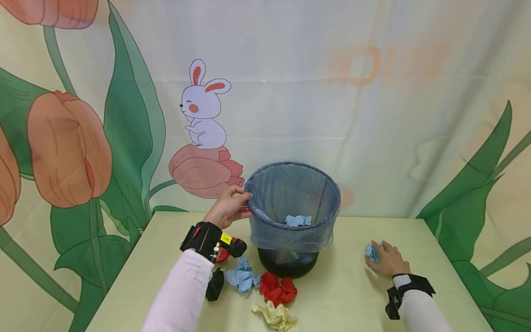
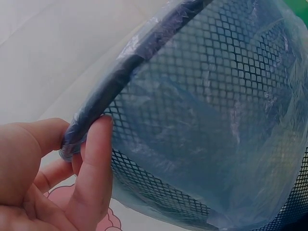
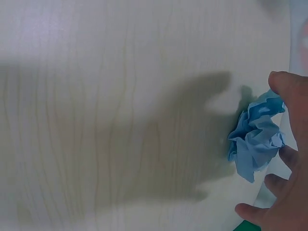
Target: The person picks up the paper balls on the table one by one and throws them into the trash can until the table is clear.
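My left hand pinches the rim of a black mesh waste bin lined with a translucent blue bag. The thumb lies outside the rim and a finger inside. The bin stands tilted toward me. Inside it shows a crumpled light-blue paper. Off to the right, my right hand holds another crumpled blue paper between thumb and forefinger, close over the table; its other fingers are spread.
Left and front of the bin lie crumpled papers: black, blue, red and yellow. Another red one is partly behind my left wrist. A printed curtain hangs behind the pale wooden table.
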A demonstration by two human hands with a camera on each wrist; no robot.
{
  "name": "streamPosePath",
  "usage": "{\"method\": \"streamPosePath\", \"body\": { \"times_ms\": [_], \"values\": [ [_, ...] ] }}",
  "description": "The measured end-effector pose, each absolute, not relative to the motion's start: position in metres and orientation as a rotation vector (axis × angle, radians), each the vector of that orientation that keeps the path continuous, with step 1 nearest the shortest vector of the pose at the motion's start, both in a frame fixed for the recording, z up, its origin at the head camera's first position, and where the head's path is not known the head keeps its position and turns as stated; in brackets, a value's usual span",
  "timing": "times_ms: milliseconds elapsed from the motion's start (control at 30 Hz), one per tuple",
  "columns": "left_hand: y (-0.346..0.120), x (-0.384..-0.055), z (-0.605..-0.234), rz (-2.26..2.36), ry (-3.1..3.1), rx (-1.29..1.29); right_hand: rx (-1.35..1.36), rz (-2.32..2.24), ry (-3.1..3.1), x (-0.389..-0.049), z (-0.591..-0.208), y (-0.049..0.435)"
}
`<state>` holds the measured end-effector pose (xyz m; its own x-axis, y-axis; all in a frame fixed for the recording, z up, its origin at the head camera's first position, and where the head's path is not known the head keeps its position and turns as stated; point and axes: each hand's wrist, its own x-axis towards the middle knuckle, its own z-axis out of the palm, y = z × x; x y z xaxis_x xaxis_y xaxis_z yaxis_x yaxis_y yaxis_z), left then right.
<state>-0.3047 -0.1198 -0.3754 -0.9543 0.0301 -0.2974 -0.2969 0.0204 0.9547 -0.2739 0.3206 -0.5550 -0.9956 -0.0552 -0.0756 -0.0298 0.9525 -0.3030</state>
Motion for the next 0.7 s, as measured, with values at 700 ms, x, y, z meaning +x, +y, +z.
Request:
{"method": "streamPosePath", "body": {
  "times_ms": [700],
  "values": [
    [-0.121,-0.305,-0.378,2.047,2.052,-0.227,-0.154,-0.38,3.004,-0.265,-0.573,0.293]
  ]
}}
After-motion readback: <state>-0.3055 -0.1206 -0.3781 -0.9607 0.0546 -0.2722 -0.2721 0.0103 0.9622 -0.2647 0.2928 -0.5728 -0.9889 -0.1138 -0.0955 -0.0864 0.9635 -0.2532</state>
